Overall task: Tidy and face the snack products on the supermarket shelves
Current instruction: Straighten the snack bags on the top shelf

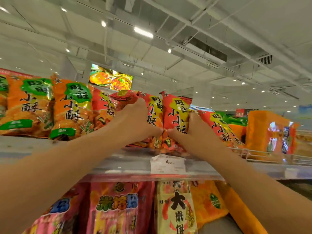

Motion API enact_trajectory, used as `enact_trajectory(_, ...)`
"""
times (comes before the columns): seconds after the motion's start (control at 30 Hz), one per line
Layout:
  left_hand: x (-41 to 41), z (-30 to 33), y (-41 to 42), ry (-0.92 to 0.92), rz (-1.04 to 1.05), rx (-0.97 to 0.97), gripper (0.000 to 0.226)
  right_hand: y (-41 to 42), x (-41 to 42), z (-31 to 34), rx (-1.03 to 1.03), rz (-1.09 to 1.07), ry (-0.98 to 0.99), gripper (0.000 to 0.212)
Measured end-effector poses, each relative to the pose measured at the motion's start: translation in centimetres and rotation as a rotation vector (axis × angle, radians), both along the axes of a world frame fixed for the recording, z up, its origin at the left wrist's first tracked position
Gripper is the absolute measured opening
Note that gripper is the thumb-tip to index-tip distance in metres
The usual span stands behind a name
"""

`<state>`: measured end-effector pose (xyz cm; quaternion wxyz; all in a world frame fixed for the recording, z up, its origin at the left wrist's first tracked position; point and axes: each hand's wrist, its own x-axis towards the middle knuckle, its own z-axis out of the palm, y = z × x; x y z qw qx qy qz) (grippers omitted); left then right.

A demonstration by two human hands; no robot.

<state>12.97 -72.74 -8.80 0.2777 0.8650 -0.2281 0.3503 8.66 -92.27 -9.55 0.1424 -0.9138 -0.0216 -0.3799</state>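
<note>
Red snack bags stand in a row on the top shelf, seen from below. My left hand grips one red bag from its left side, fingers wrapped over the top edge. My right hand holds the neighbouring red bag by its right edge. The two bags stand upright and touch each other. Another red bag leans tilted to the right of my right hand. Orange bags with green labels stand upright further left.
A white price tag hangs on the shelf's front rail. Below it, pink, cream and orange packs fill the lower shelf. An orange bag sits at the far right behind a wire divider.
</note>
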Motion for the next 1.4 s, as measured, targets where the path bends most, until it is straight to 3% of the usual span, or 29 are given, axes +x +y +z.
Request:
enact_trajectory(0.13,-1.2,-0.7,-0.6,-0.029,0.123,0.086,0.072,-0.9,-0.1,-0.6,-0.053,0.009,0.041,0.071)
enact_trajectory(0.23,-2.2,-1.3,-0.2,-0.006,0.132,0.036,0.079,-0.9,-0.4,-1.2,-0.027,0.127,-0.098,0.087)
enact_trajectory(0.3,-3.1,-2.2,0.2,-0.024,0.097,0.025,0.070,-0.8,-1.0,-2.0,-0.120,0.184,-0.218,0.073)
enact_trajectory(0.43,-4.0,-2.7,0.0,-0.071,0.104,0.139,0.059,-1.5,-0.9,-2.0,-0.249,0.168,-0.151,0.052)
enact_trajectory(0.83,-4.0,-3.7,-1.3,-0.081,0.089,0.107,0.059,-2.0,-1.2,-3.1,-0.319,0.096,-0.120,0.055)
enact_trajectory(0.93,-4.5,-4.0,-1.3,-0.124,0.172,0.152,0.063,-1.8,-1.2,-3.2,-0.314,0.069,-0.045,0.057)
enact_trajectory(1.0,-5.2,-4.4,-0.4,-0.235,0.305,0.248,0.065,-1.1,-1.5,-3.3,-0.339,0.030,-0.109,0.057)
enact_trajectory(1.07,-6.2,-4.8,1.8,-0.279,0.347,0.284,0.062,0.8,-2.2,-3.6,-0.325,0.128,-0.250,0.053)
enact_trajectory(1.17,-7.8,-5.8,7.5,-0.240,0.424,0.269,0.053,6.2,-2.8,-4.0,-0.362,0.448,-0.369,0.049)
enact_trajectory(1.27,-10.4,-7.1,13.9,-0.170,0.551,0.258,0.049,13.2,-3.0,-4.2,-0.417,0.679,-0.320,0.046)
enact_trajectory(1.4,-14.2,-8.4,22.3,-0.119,0.715,0.246,0.049,23.0,-3.0,-5.0,-0.421,0.872,-0.107,0.056)
